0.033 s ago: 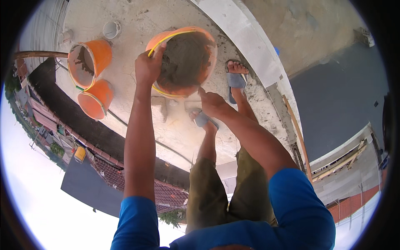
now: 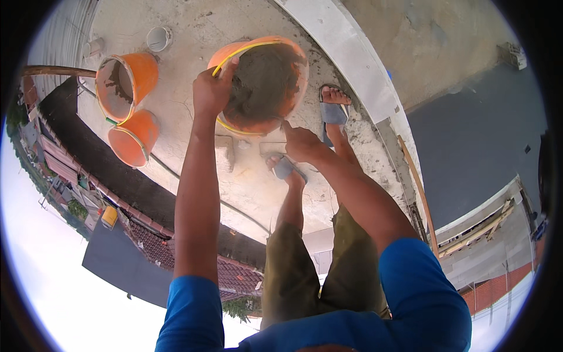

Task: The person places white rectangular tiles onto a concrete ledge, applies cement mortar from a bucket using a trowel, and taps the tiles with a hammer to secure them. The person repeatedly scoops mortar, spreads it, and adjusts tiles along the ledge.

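Orange bucket (image 2: 299, 66): at twelve o'clock, containing grey mortar (image 2: 259, 82). Left hand (image 2: 212, 91): clamped on the bucket at nine o'clock. Right hand (image 2: 302, 145): beside the bucket at five o'clock, fingers curled; whether clamped on anything cannot be told.

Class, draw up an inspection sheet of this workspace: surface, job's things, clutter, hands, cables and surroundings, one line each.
Surface: concrete floor, pale, with darker stains.
Job's things: large orange tub holding grey mix.
Clutter: orange bucket with grey residue inside, second bucket beside it, white pot, block.
Hands: left hand grips the tub's rim; right hand is at its near edge, any held tool unclear.
Cables: dark line along the floor, cable or hose unclear.
Surroundings: pale ledge at right, tiled roof below.
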Demonstrator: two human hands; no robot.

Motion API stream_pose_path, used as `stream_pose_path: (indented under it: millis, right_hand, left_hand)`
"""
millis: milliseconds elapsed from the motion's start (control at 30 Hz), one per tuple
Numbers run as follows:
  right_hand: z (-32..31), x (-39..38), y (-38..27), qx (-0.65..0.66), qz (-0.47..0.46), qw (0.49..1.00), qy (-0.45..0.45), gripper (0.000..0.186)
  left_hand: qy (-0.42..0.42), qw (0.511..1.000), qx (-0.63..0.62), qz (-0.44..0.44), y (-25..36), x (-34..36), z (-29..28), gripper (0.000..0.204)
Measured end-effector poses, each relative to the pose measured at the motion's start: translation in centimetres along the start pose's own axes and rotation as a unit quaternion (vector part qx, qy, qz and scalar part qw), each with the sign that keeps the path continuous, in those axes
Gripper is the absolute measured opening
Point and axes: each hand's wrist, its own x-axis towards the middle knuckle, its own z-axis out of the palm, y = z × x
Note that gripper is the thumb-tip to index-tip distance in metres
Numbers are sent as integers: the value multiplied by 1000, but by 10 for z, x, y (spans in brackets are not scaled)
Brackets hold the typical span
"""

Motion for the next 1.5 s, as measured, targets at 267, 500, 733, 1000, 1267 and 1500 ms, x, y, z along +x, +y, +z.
stream_pose_path:
  millis: [267,500,733,1000,1267,1500]
  right_hand:
    - [16,33,-38,117,-3,993,-25,76]
    - [-35,4,14,497,-3,835,-234,72]
    - [-129,-144,99,661,23,734,-151,76]
    - [-226,-215,289,627,102,716,289,32]
    - [-191,-78,323,229,257,836,428,42]
    - [-282,-113,223,200,185,927,258,50]
  left_hand:
    - [46,996,-61,38,2,-8,7,77]
    - [17,999,-17,22,1,6,-3,77]
    - [-21,994,-105,-25,-26,12,-1,57]
    - [-4,999,-42,4,-9,10,9,59]
    - [-11,1000,-13,9,13,16,13,59]
    - [12,999,-28,-38,6,9,13,65]
